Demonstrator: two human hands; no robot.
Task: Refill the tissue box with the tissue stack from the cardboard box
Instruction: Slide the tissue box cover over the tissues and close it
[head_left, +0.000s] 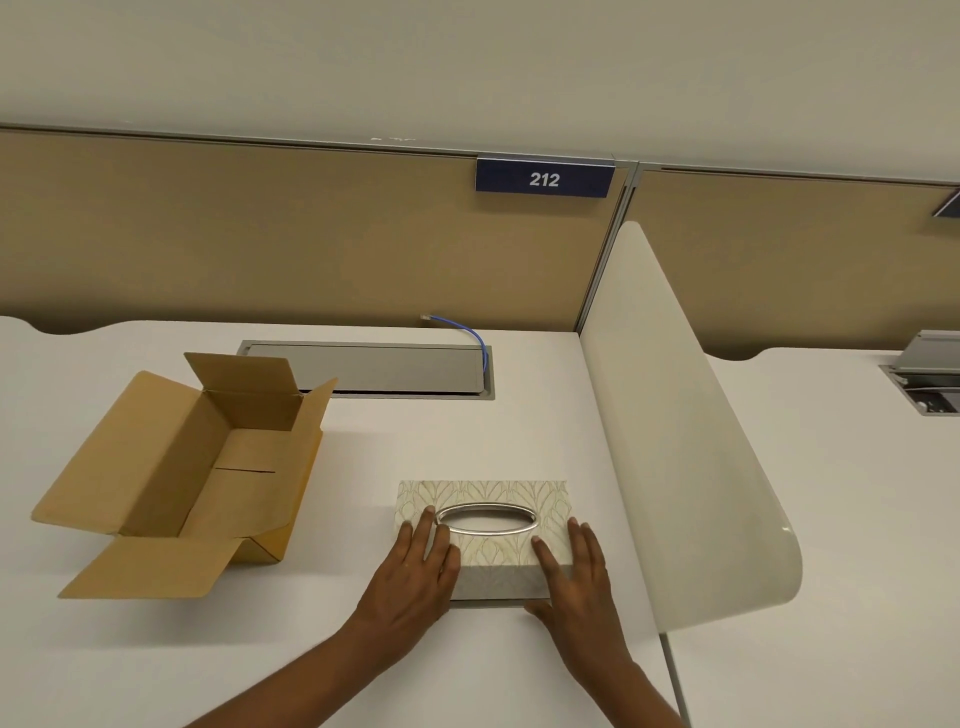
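A tissue box with a pale leaf pattern and a silver-rimmed oval slot stands on the white desk, near the front. My left hand lies over its near left corner with the fingers spread on the lid. My right hand covers the near right corner, its thumb down along the front face. To the left sits the brown cardboard box, flaps open; its inside shows only bare cardboard. No tissue stack is visible anywhere, and the slot looks dark.
A curved white divider panel rises right beside the tissue box. Behind the boxes, a grey cable hatch is set into the desk, with a blue cable coming out. A tan partition with a "212" sign closes the back.
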